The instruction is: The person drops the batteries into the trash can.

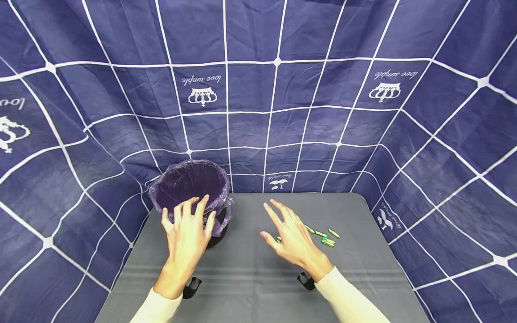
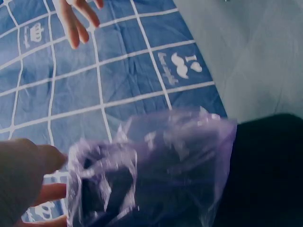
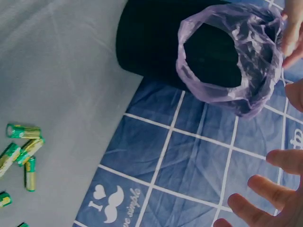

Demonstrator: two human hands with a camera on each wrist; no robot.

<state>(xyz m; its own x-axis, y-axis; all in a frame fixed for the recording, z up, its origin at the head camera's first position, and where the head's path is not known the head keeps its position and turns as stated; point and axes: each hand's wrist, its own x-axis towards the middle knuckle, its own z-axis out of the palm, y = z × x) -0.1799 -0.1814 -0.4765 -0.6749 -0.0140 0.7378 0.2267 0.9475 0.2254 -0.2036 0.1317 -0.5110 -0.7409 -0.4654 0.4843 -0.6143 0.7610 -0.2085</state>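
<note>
From the head camera, your left hand is spread, fingers straight and fanned, its fingertips reaching the near rim of the small black bin lined with a purple plastic bag. The bin stands at the far left of the grey table. Your right hand hovers palm-down over the table's middle, fingers relaxed and splayed, holding nothing. Just to its right lies a loose cluster of green batteries on the tabletop, with one partly hidden under your fingers. A blue checked cloth hangs behind and to both sides.

From the left wrist camera, you see the bag bunched over the bin's dark wall. Your left fingers lie straight alongside the plastic at the lower left; whether they press on it cannot be told. Your right hand's fingertips show at the top, over the blue cloth.

From the right wrist camera, the bin shows its open, bag-lined mouth. Your right fingers are extended and apart at the lower right, gripping nothing. The batteries lie at the left edge on the grey table, well apart from the bin.
</note>
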